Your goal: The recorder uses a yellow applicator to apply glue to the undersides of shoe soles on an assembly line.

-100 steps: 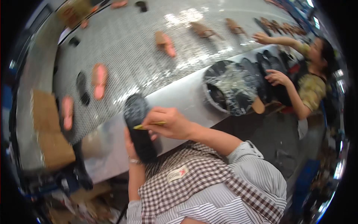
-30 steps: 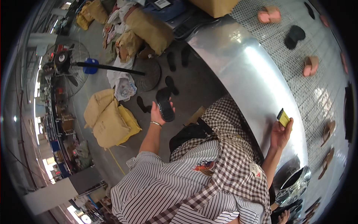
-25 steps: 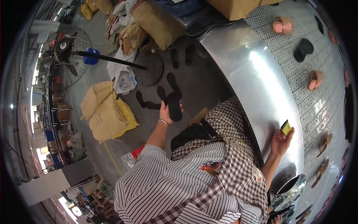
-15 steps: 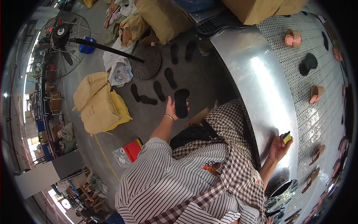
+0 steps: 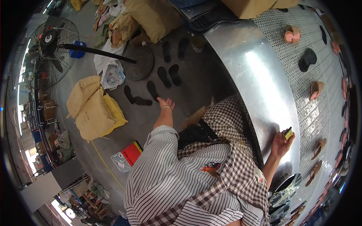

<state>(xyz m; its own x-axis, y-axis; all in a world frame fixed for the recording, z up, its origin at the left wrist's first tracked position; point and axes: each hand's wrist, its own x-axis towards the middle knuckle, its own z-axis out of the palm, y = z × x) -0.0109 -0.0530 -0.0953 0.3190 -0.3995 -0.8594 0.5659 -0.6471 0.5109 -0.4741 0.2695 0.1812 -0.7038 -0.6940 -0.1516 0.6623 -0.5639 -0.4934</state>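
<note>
My left hand (image 5: pixel 166 103) reaches out over the floor with its fingers spread, and nothing is in it. Just ahead of it lie black shoe soles: one (image 5: pixel 152 90) closest to the fingers, and a side-by-side pair (image 5: pixel 174 75) a little farther off. Two more soles (image 5: pixel 143 101) lie to the left of the hand. Above the metal ledge (image 5: pixel 260 71) on my right, my right hand (image 5: pixel 280 146) grips a small yellow and black block (image 5: pixel 289 133). Its exact kind is too small to make out.
A mesh conveyor (image 5: pixel 279 35) beyond the ledge carries slides, including a pink-lined one (image 5: pixel 292 34). A standing fan (image 5: pixel 48 39), a tan sack (image 5: pixel 88 113), white plastic bags (image 5: pixel 112 73) and a red package (image 5: pixel 132 152) are on the left. A cardboard box (image 5: pixel 249 7) stands at the far end.
The black shoe sole that was in my left hand is now on the floor beside another one. The emptied left hand has drawn back leftward. My right hand keeps its hold on the yellow block.
</note>
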